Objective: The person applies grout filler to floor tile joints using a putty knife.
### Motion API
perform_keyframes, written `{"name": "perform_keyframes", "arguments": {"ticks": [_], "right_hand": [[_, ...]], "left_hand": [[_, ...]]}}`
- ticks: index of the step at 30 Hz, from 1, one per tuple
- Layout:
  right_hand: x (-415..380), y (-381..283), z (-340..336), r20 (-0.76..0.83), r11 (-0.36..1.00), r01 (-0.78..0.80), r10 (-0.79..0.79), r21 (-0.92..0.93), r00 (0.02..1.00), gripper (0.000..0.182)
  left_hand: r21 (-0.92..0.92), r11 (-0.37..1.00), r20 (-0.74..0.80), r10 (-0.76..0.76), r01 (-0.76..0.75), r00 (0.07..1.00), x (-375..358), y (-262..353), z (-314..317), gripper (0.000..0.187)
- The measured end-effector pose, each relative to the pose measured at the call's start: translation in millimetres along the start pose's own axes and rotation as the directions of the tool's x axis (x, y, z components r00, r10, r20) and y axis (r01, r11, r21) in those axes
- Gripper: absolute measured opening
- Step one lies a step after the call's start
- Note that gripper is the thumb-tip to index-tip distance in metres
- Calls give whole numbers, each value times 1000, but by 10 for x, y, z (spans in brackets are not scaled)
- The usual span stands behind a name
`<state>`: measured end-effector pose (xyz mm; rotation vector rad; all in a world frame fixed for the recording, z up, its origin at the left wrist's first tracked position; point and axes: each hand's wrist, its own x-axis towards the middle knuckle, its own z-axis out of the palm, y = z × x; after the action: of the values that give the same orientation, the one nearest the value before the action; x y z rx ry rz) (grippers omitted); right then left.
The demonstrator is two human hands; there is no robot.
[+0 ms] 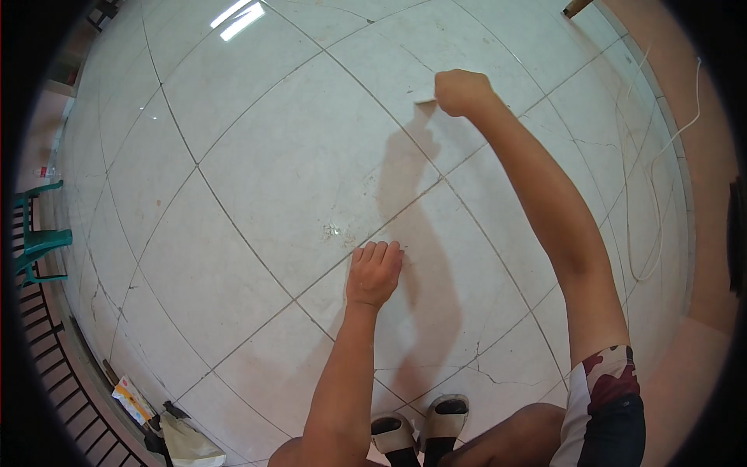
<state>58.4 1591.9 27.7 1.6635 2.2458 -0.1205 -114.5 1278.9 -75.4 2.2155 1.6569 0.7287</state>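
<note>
Head view looks straight down on a glossy floor [264, 163] of large, pale square tiles, set diagonally with thin dark grout lines and hairline cracks running through several of them. The right hand [461, 92] is stretched far forward, its grip closed into a fist around a small, flat, pale piece [424, 99], perhaps a scraper or scrap of card, that sticks out just to the left of the knuckles; its edge meets the tile. Exactly what it is cannot be told. The left hand [374, 272] rests nearer the body, fingers curled under, knuckles pressed to the tile beside a grout line; its grip is closed and seems to hold nothing. Just left of that hand lies a small speckled patch of grit [334, 232] on the tile. Both arms throw soft shadows across the shiny surface, and a ceiling light reflects as a bright bar [237, 17] far ahead. Below the left arm stand two pale slip-on sandals [420, 432]. Far left of the hands are a green plastic chair [35, 237] and a dark metal railing [47, 350]; far right, a thin white cord [650, 194] trails along the base of a peach wall [704, 233].
</note>
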Motion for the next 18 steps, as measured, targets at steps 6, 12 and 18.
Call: {"name": "perform_keyframes", "arguments": {"ticks": [6,12,18], "right_hand": [[-111,-139,-203,-15,999,53,-53,-10,998,20],[-35,-229,5,-118,998,-46,50,29,992,21],[-94,-152,-106,-38,1000,-15,15,-12,999,19]], "left_hand": [[25,1000,-42,13,-12,999,17,-13,2,15],[16,1000,-11,-2,2,1000,37,4,-8,14],[9,1000,-34,-1,2,999,22,20,-6,15]]}}
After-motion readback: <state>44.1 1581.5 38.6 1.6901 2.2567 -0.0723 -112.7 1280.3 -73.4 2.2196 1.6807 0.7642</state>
